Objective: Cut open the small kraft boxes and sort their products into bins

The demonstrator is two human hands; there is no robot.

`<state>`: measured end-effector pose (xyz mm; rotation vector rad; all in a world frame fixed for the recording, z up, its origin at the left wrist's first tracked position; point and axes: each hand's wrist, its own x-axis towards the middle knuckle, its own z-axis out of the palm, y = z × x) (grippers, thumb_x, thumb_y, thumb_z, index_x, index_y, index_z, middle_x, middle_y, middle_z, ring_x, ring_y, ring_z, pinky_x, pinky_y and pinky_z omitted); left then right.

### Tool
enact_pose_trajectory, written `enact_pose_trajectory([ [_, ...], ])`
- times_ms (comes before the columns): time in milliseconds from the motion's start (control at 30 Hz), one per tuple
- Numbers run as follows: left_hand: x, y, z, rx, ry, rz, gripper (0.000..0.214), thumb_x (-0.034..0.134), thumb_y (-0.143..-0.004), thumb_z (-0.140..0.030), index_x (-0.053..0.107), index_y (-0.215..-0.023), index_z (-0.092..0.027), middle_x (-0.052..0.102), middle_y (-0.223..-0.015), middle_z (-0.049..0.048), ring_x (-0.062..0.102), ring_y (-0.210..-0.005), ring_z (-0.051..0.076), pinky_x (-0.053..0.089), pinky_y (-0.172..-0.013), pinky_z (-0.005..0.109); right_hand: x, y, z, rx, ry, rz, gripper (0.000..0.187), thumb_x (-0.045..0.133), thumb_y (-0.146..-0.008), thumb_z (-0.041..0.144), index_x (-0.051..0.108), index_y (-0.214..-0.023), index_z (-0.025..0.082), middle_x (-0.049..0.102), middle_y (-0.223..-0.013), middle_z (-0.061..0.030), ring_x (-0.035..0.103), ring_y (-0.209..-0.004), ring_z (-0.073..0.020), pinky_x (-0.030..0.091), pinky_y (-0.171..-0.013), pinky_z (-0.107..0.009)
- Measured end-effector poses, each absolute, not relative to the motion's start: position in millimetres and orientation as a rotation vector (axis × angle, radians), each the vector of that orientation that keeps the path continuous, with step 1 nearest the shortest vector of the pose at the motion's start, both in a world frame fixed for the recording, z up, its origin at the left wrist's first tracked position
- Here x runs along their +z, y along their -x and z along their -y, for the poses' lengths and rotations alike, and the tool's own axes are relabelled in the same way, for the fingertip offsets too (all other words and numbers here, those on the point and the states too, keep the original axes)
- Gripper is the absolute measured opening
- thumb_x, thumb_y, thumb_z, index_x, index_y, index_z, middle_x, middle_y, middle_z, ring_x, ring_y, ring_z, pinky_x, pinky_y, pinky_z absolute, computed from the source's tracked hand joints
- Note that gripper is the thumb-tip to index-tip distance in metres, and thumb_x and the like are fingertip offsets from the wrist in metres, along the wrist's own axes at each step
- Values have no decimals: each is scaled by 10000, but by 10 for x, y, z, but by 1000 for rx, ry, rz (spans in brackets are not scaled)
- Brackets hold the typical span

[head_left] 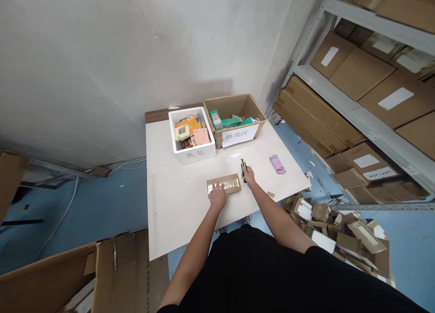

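A small cardboard box (231, 184) with shiny clear tape along its top lies on the white table (176, 204). My left hand (218, 197) grips its near left part, fingers over the taped top. Just right of the box, my right hand (249, 175) is closed around a black and yellow utility knife (244, 165), which points away from me. Whether its blade is out is too small to tell.
Behind stand a white foam box (192, 156) of small packets and a cardboard carton (260, 128) holding green boxes. A blurred pink item (277, 164) lies right. Flattened cartons (350, 236) pile on the floor below the shelf rack (343, 95). A large carton (122, 267) stands front left.
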<state>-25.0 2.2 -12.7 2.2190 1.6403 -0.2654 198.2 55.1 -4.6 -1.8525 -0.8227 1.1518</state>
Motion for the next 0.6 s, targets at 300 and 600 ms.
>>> enact_pose_trajectory([
  [300,-232,231,-119,-369,-2199,-1578,597,316,-1081,-379,322,-1677,-342,210,-1785,31,139,-1645,336,274,-1273,567,-293,-2329,50,1537,1936,863,404,633,-980,535,506,-747,232,539,-489,39,505,-400,-125,390,-430,-225],
  [600,-170,219,-75,-353,-2234,-1624,574,323,-1085,-365,358,-1658,-374,260,-1771,48,185,-1635,338,303,-1247,591,-285,-2143,-122,1585,2014,887,573,623,-960,690,496,-649,226,535,-463,9,502,-384,-135,392,-422,-239],
])
